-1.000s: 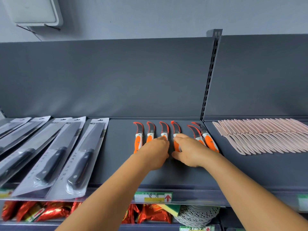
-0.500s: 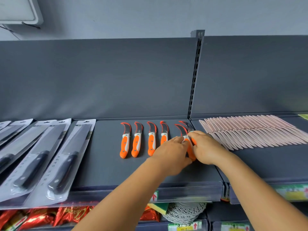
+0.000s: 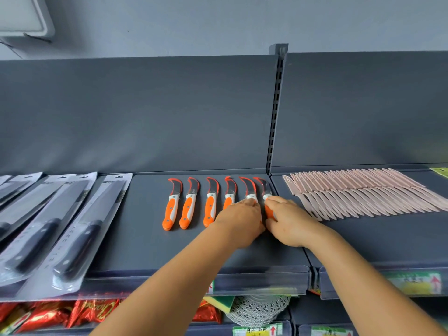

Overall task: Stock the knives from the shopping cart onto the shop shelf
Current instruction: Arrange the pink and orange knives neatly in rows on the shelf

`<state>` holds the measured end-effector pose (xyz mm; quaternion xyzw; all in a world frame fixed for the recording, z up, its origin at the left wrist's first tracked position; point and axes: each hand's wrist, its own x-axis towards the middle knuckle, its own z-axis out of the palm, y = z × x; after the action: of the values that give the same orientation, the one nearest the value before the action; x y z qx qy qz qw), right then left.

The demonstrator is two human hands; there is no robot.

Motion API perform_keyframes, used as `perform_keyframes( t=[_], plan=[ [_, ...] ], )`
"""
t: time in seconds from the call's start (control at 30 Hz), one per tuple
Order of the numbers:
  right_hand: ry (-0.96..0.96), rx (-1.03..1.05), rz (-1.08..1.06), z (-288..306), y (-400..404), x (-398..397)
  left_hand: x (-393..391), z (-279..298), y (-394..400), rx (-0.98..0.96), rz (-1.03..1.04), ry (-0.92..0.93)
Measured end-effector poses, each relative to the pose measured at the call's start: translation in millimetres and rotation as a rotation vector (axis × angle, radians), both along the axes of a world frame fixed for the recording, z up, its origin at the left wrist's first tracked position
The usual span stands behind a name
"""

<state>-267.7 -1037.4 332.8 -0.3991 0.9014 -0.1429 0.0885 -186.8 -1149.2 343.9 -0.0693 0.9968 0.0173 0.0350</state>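
Observation:
Several orange-and-white knives with curved blades lie in a row on the dark grey shelf (image 3: 145, 238), blades pointing to the back; the leftmost knife (image 3: 171, 209) lies free. My left hand (image 3: 240, 221) covers the handle of the fifth knife (image 3: 249, 187), fingers curled on it, and hides part of the fourth handle. My right hand (image 3: 288, 221) grips the orange handle of the sixth knife (image 3: 264, 187) at the row's right end. Both hands touch each other. No shopping cart is in view.
Packaged black-handled knives (image 3: 72, 226) lie fanned at the left. A dense row of pink knives (image 3: 363, 192) fills the neighbouring shelf on the right, past the slotted upright (image 3: 275, 117). Red snack packets (image 3: 92, 311) sit on the shelf below.
Both hands have shifted right along the row, from the fourth knife to the last two. Those two knives now lie straighter, in line with the others.

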Motion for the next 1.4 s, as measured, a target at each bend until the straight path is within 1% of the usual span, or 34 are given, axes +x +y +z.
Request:
perform_keyframes(
  t=[0.37, 0.53, 0.63, 0.73, 0.9, 1.0, 1.1, 1.4],
  plan=[
    [0.014, 0.005, 0.043, 2, -4, 2, 6, 10, 5, 0.059, 0.093, -0.02],
    [0.086, -0.081, 0.036, 8, -3, 11, 21, 8, -3, 0.072, 0.148, 0.155],
    [0.15, -0.165, 0.035, 10, -7, 21, 43, 12, -11, 0.031, 0.179, 0.264],
    [0.175, -0.235, 0.087, 17, -20, 41, 73, 17, -24, 0.009, 0.238, 0.405],
    [0.193, -0.338, 0.186, 32, -60, 98, 142, 25, -61, -0.003, 0.334, 0.499],
    [0.183, -0.371, 0.258, 37, -93, 139, 191, 28, -92, -0.028, 0.394, 0.495],
    [0.175, -0.358, 0.312, 39, -131, 182, 243, 31, -127, -0.044, 0.428, 0.499],
    [0.114, -0.351, 0.373, 42, -239, 310, 372, 32, -237, -0.043, 0.514, 0.463]
  ],
)
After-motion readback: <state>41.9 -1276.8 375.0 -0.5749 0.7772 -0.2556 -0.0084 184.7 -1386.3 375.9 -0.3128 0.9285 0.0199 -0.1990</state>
